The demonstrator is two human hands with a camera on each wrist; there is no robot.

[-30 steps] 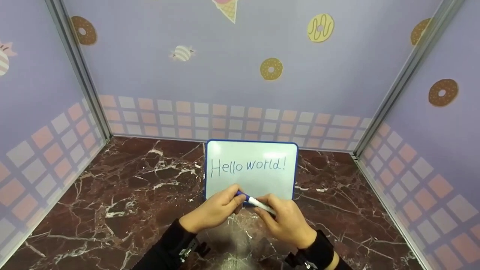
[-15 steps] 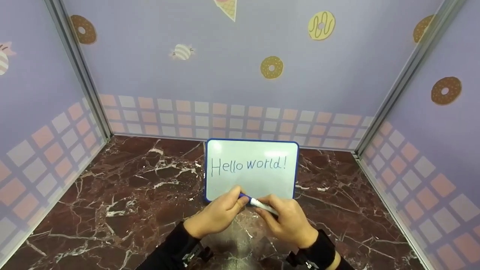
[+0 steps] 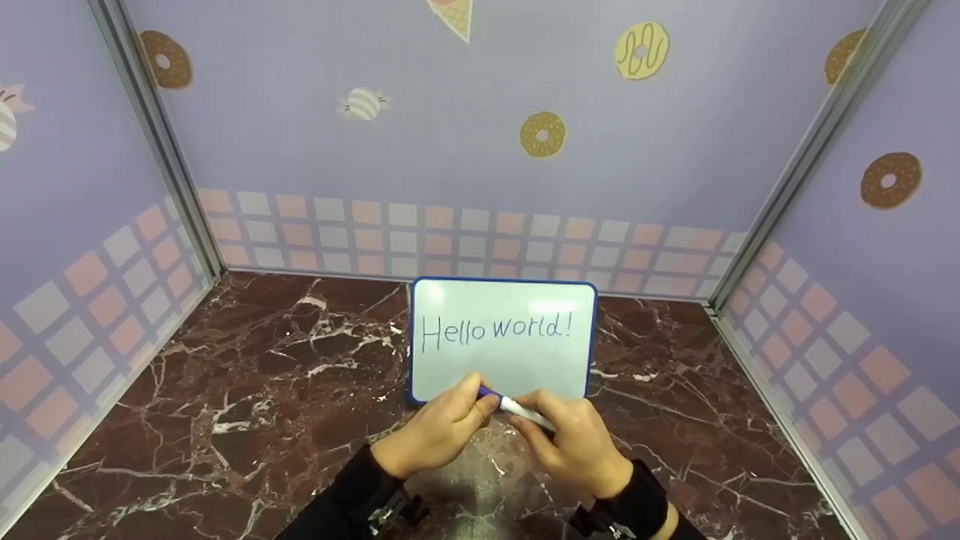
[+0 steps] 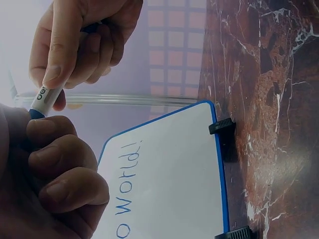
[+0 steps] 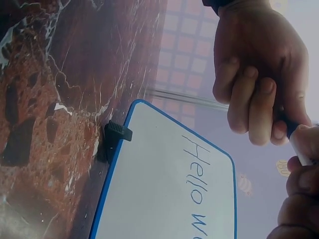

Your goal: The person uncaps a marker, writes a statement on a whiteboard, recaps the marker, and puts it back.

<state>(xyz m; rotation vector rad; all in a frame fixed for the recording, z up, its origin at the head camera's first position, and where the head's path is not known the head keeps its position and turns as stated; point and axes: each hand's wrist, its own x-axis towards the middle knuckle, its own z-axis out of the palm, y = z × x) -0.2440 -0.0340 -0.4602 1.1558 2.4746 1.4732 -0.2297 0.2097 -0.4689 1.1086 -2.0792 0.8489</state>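
Note:
A whiteboard marker (image 3: 517, 407) with a white barrel and blue cap is held between both hands in front of the board. My left hand (image 3: 431, 431) pinches its blue cap end, and my right hand (image 3: 583, 446) grips the white barrel. In the left wrist view, the barrel (image 4: 46, 99) carries dark print. From here I cannot tell whether the cap is fully seated. Behind the hands stands a blue-framed whiteboard (image 3: 502, 367) reading "Hello world!" in blue. Its lower edge is partly hidden by the hands in the head view.
Black clip feet, one of them a left-end foot (image 5: 118, 132), support the board on the dark red marbled tabletop (image 3: 300, 390). Lilac panels with sweets and checks enclose the left, the right and the back wall (image 3: 450, 135). Metal posts (image 3: 810, 157) join them at the corners.
Both hands and the marker have shifted slightly right and down in the head view, the left hand most. The two hands keep their hold; the last half second shows almost no movement.

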